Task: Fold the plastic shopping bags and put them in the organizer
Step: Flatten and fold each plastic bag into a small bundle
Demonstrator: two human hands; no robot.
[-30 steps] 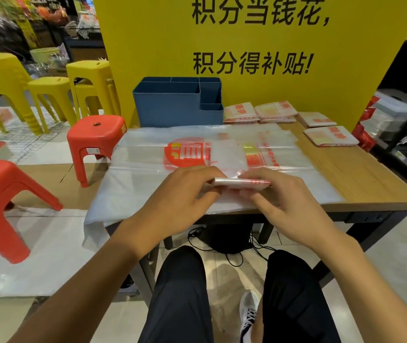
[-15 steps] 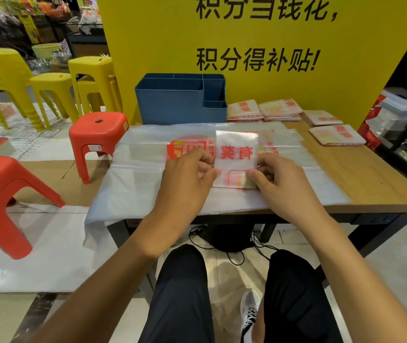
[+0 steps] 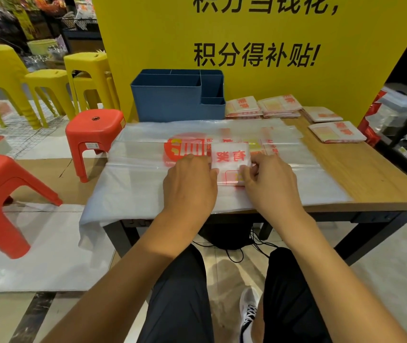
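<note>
Both forearms reach forward over the person's knees, wrists nearly level, knuckles up. The left hand [image 3: 189, 184] lies palm down with its fingertips pressing the left edge of a folded plastic bag [image 3: 231, 160]; the right hand [image 3: 270, 180] curls its fingers onto the bag's lower right corner, thumb tucked under (whether it pinches the layers or only pins them down is hard to tell). The folded bag, a small white rectangle with red characters, lies flat on a stack of unfolded plastic bags [image 3: 148, 174] that covers most of the wooden table [image 3: 375, 174] and droops over its near left corner.

To the right of the stack a strip of bare wood runs to the table's right edge. Beyond the hands, the stack's far edge ends just short of the blue organizer [image 3: 172, 97], which stands at the table's back against a yellow sign board [image 3: 271, 33], its compartments open upward. Just right of the organizer lie four piles of already folded bags [image 3: 279, 106], along the back and far right. Left of the table stand red stools [image 3: 93, 129] and yellow stools [image 3: 83, 70].
</note>
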